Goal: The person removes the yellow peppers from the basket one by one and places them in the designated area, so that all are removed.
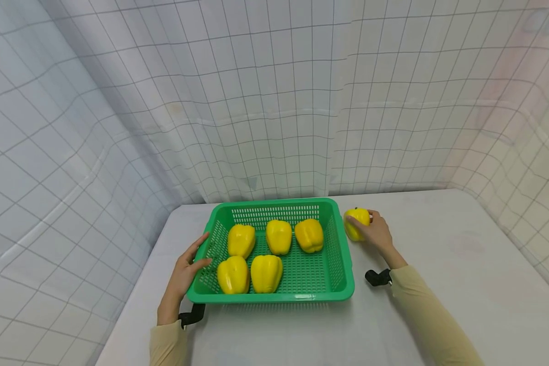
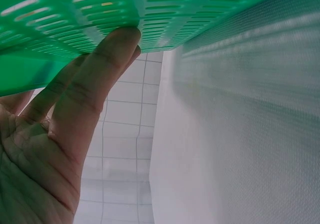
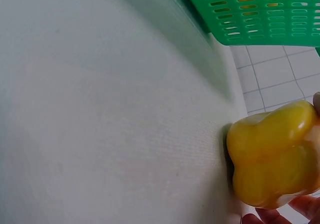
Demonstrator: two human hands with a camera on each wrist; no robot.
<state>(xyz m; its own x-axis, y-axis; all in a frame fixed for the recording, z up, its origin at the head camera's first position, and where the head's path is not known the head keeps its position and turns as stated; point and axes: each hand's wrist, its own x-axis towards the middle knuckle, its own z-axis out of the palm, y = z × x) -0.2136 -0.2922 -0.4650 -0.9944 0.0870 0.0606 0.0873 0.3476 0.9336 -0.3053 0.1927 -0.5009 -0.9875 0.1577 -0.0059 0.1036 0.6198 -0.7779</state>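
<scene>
Just beside the basket (image 1: 274, 298) the left hand (image 1: 186, 268) grips, the right hand (image 1: 378, 235) grasps a pepper (image 1: 359, 214).

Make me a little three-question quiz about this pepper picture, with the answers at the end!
1. How many yellow bell peppers are inside the green plastic basket?
2. True or false: both hands hold bell peppers.
3. The bell pepper in the right hand is:
A) inside the basket
B) beside the basket
C) under the basket

Key: 1. Five. 2. False; the left hand holds the basket's edge. 3. B.
</scene>
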